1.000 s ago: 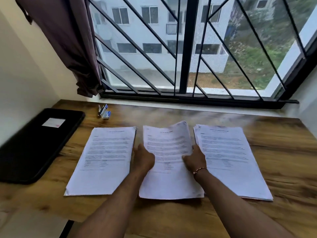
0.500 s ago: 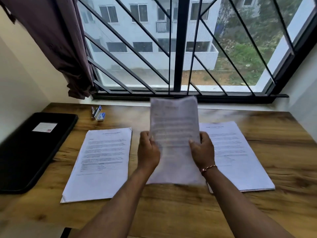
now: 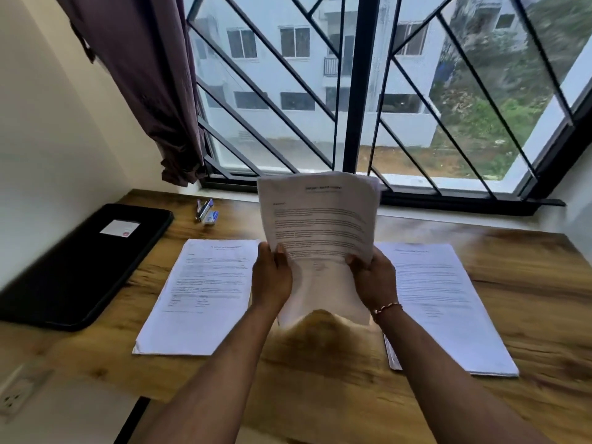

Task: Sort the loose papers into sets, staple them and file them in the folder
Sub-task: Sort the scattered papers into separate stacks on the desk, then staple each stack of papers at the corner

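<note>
My left grip [image 3: 272,280] and right grip [image 3: 374,280] each pinch a side edge of the paper set [image 3: 317,225], its long axis upright; the stapler [image 3: 205,211] lies back-left, nearer my left grip.

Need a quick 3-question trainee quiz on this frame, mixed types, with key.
1. True or false: the left hand and right hand both hold the raised paper set.
2. How many paper sets lie flat on the desk?
3. The stapler is: A) on a flat paper set B) on the desk near the window, left of the raised set C) in the right hand.
Key: 1 true; 2 two, the left set and right set; 3 B.
</note>
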